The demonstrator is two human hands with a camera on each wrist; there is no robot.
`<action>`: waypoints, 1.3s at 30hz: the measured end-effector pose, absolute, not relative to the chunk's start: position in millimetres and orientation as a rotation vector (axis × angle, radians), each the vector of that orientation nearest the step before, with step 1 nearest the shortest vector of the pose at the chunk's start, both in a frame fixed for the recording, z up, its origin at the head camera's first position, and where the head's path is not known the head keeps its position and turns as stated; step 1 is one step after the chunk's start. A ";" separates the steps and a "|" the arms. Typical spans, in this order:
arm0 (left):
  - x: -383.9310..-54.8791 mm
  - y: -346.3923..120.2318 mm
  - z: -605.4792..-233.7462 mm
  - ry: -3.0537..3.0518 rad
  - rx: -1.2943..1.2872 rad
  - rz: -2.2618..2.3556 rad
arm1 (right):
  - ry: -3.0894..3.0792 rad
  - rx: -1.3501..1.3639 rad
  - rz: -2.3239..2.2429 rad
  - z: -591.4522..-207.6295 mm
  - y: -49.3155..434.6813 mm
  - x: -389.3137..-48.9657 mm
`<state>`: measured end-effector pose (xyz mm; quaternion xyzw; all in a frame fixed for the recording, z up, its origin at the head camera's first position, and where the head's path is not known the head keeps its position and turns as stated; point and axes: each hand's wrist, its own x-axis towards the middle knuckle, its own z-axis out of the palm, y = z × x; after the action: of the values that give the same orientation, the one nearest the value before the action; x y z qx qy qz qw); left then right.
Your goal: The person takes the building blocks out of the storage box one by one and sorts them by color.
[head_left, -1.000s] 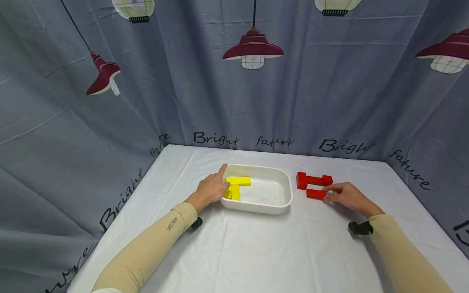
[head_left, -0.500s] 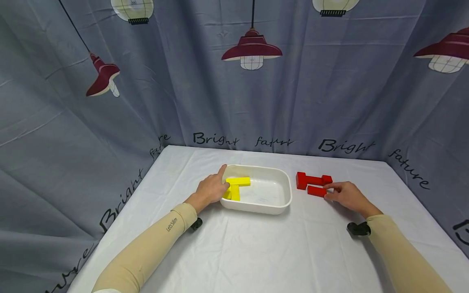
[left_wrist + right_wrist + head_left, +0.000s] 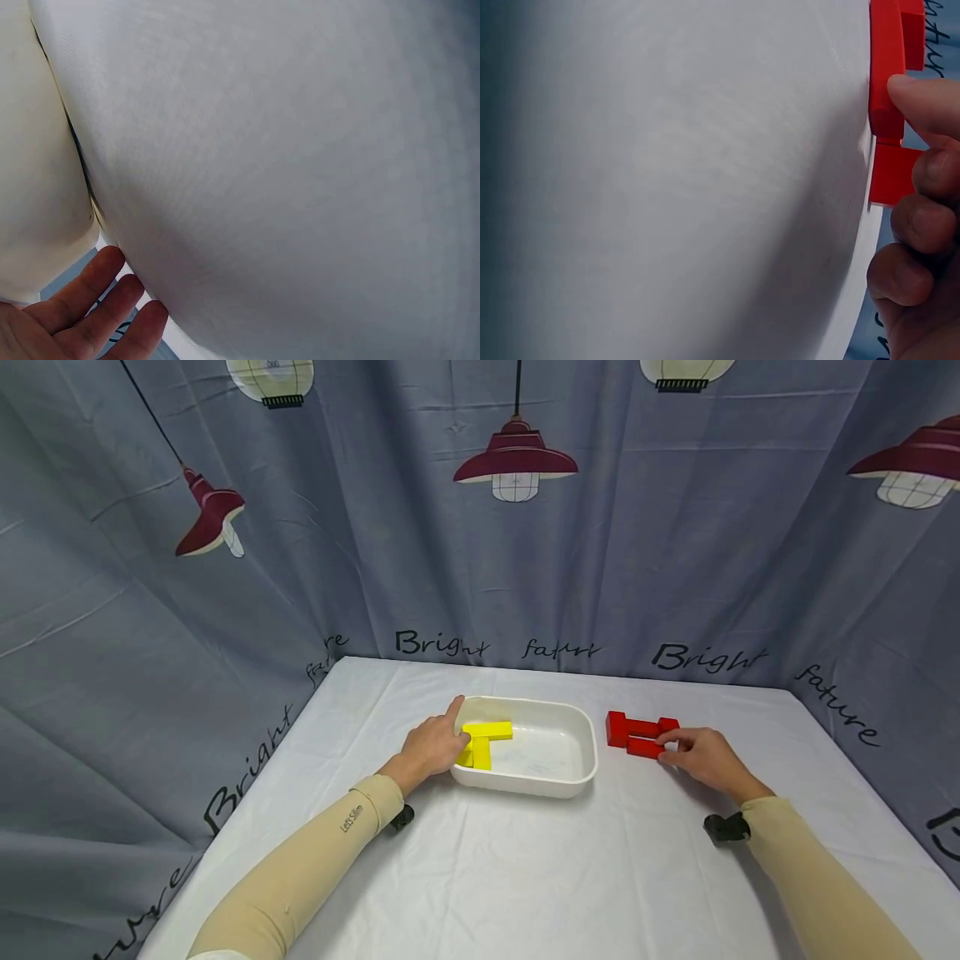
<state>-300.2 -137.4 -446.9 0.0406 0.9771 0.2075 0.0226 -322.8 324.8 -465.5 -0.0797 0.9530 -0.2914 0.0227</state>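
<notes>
My left hand (image 3: 432, 745) holds the left end of a white plastic tub (image 3: 536, 787), index finger along the rim and thumb over the inside. In the left wrist view, the other fingers (image 3: 136, 330) lie against its outside. Yellow blocks (image 3: 487, 731) lie in the tub's left part, partly behind the thumb. To the right, my right hand (image 3: 705, 760) pinches the right end of a red block (image 3: 642, 747). This block lies along the near side of other red blocks (image 3: 617, 729); the right wrist view shows the thumb pressed on the red block (image 3: 885, 67).
A white cloth (image 3: 525, 868) covers the table. Behind it and at both sides hangs a grey-blue curtain (image 3: 420, 552) printed with lamps and lettering. Black wrist cameras sit under the left wrist (image 3: 402, 817) and at the right wrist (image 3: 727, 828).
My right hand has slid the red block away from me, up against the other red blocks, closing the gap between them. The left hand and the tub have stayed in place.
</notes>
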 end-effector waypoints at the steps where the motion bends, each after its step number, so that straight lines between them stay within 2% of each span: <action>1: -300.2 -137.3 -446.8 3.027 0.127 0.642 | 2.959 -0.247 -0.895 -465.3 324.2 -323.5; 30: -302.2 -138.4 -447.9 3.021 0.136 0.628 | 3.001 -0.269 -0.827 -462.5 319.1 -335.2; 39: -301.9 -138.5 -447.5 3.024 0.153 0.630 | 2.972 -0.227 -0.895 -451.1 311.3 -333.8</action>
<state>-301.9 -138.5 -447.5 0.0494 0.9775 0.2036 0.0245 -333.8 311.3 -451.1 -0.0731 0.9549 -0.2876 0.0145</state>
